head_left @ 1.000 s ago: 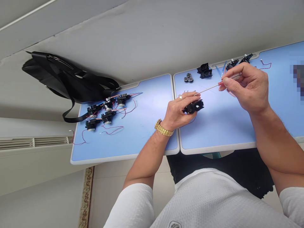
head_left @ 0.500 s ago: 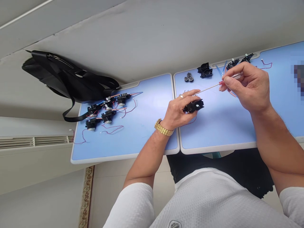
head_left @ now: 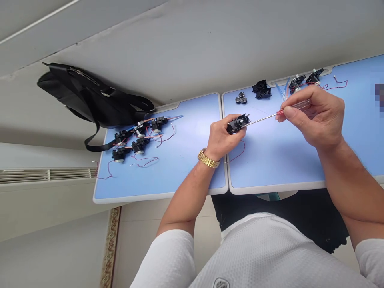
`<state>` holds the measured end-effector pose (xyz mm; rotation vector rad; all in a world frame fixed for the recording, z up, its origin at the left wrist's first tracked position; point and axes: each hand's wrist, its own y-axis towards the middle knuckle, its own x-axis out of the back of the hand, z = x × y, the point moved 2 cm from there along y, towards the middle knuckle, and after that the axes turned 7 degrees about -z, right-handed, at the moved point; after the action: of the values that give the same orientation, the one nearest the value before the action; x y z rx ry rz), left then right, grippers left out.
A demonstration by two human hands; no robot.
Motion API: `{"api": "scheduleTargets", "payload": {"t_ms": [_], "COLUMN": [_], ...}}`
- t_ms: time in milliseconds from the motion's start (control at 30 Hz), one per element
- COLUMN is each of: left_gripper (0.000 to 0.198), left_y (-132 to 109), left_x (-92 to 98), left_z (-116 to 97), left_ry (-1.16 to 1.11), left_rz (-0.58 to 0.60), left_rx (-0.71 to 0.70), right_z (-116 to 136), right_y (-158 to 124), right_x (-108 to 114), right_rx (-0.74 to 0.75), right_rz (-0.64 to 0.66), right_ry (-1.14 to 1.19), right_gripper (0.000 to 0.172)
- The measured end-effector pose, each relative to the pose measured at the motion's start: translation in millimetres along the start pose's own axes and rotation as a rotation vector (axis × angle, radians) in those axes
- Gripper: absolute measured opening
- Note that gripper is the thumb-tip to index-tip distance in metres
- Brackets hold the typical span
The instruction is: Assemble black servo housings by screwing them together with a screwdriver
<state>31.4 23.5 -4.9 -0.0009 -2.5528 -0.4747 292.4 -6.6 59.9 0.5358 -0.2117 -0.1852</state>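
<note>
As two hands work, screwdriver touches one housing.

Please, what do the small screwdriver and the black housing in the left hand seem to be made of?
The screwdriver seems to have a steel shaft, since it is thin and shiny, and a clear plastic handle, since it looks see-through. The black housing looks like moulded plastic with a dull finish, though the view is too small to be sure.

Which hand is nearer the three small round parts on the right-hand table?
Left. The left hand, gripping a black plastic housing, sits below the round parts, not touching them; the right hand, holding a screwdriver, is farther off to their right.
</note>
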Motion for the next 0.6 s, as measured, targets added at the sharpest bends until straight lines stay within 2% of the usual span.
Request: {"api": "scheduleTargets", "payload": {"t_ms": [233, 433, 600], "left_gripper": [0.029, 0.034, 0.036], "left_y": [0.3, 2.4, 2.8], "left_x": [-1.1, -0.3, 0.2], "left_z": [5.8, 10.4, 11.7], "left_ry": [-0.042, -0.099, -0.091], "left_rz": [-0.036, -0.065, -0.055], "left_rx": [-0.083, -0.199, -0.186], "right_z": [-9.3, -4.1, 2.0], "right_y": [1.2, -1.5, -5.0], "right_x": [-2.7, -1.2, -1.4], "right_rx": [0.138, 0.186, 0.229], "right_rz": [0.002, -0.013, 0.001], "right_ry": [0.144, 0.116, 0.131], "right_gripper": [0.006, 0.0, 0.007]}}
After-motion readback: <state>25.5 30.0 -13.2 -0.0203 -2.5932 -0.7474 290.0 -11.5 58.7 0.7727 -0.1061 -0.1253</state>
